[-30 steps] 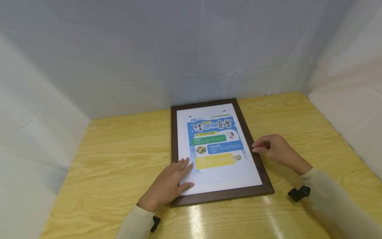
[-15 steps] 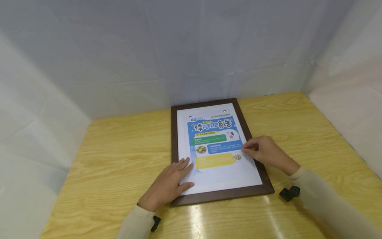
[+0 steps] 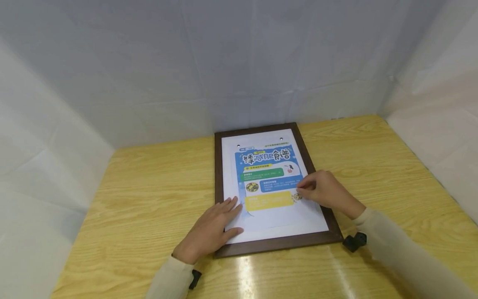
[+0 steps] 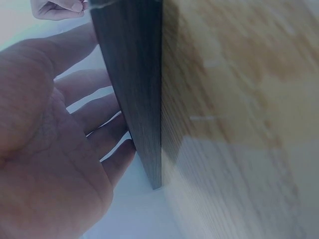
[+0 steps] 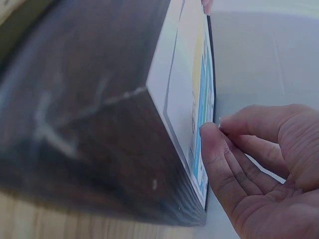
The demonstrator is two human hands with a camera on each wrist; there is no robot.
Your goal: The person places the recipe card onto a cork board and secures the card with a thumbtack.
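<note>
A: Where does the sheet sit under your hands?

B: The printed sheet (image 3: 269, 189) lies flat on the dark wooden board (image 3: 278, 243), which rests on the light wood table (image 3: 149, 195) close to the white back wall (image 3: 239, 62). Your left hand (image 3: 210, 228) lies on the sheet's near left corner, fingers straight and spread, palm down across the board's left edge. The left wrist view shows the same: flat fingers (image 4: 94, 114) on white paper, right beside the dark border.

A: And your right hand?

B: Your right hand (image 3: 323, 192) sits at the sheet's right edge, about halfway up, level with the yellow panel (image 3: 269, 200). Its fingers are curled, with thumb and forefinger drawn together at the paper's edge. In the right wrist view the thumb tip (image 5: 212, 137) touches the forefinger just beside the printed edge; something thin and pale seems caught between them, but I cannot tell whether it is the sheet itself.

A: So the paper lies between your hands?

B: Yes, the left presses it flat on one side and the right meets it on the other.
</note>
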